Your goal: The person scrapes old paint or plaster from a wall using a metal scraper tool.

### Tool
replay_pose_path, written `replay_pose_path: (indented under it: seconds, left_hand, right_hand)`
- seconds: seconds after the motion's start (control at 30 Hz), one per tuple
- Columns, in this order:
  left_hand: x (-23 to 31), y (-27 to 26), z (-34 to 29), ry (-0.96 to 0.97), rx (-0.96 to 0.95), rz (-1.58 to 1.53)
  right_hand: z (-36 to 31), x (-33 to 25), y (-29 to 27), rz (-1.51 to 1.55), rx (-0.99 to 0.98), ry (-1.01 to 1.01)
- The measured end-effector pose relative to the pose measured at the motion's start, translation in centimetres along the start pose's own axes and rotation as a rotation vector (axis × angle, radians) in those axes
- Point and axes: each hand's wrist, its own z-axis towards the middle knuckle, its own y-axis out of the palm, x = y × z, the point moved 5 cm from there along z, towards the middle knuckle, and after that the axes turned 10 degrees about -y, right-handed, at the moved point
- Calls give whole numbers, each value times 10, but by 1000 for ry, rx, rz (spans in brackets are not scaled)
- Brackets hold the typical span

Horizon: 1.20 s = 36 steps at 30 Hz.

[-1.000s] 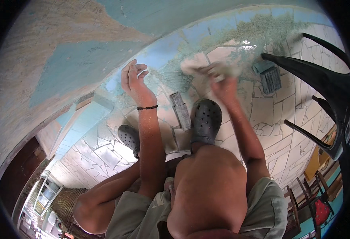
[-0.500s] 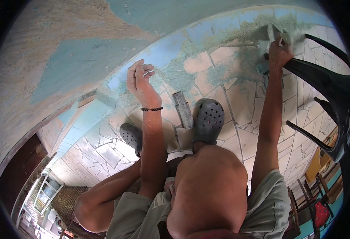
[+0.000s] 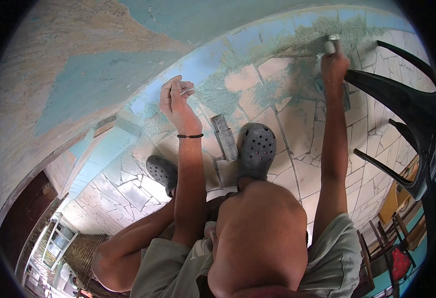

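My right hand (image 3: pixel 335 67) is closed around a hand tool with a pale, rounded end (image 3: pixel 330 47), blurred, so its kind is unclear. It is held low by the foot of the wall, over blue-green paint dust (image 3: pixel 322 35). My left hand (image 3: pixel 177 97), with a dark beaded bracelet (image 3: pixel 190 136) at the wrist, is raised near the blue band along the wall's base (image 3: pixel 193 69). Its fingers are curled together, with a thin whitish sliver showing between them. Between my feet lies a long grey block with a narrower end (image 3: pixel 225 139), touched by neither hand.
A black plastic chair (image 3: pixel 396 92) stands close to my right forearm. My grey clogs (image 3: pixel 257 149) rest on the irregular stone-tile floor (image 3: pixel 302 131). A small teal block (image 3: pixel 320 84) lies beside the right wrist. A wall with peeling paint (image 3: pixel 99 84) curves along the left.
My right hand has moved left with the tool along the foot of the wall, away from the chair. My left hand has stayed nearly still.
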Motion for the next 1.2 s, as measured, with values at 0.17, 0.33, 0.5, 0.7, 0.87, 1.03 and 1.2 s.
replay_pose_path:
  seconds: [0.17,0.33,0.5,0.7,0.87,1.03,1.2]
  left_hand:
    - [0,12,-1,1,-30,-23]
    - [1,15,1,-3,-19,-33]
    - [-1,14,1,6,-24,-38]
    - [0,17,-1,20,-18,-37]
    - [0,19,-1,19,-30,-50]
    - [2,19,0,17,-25,-54]
    - [-1,17,1,14,-19,-50]
  right_hand:
    - [-25,-44,-5,38,-38,-155]
    - [-45,-87,-10,142,-153,-108]
    - [-64,-123,-12,282,-166,-115]
    - [-86,-160,-12,425,-213,-140]
    - [-104,-179,0,579,-232,-107]
    - [-108,-158,6,716,-233,214]
    - [-112,-107,21,779,11,544]
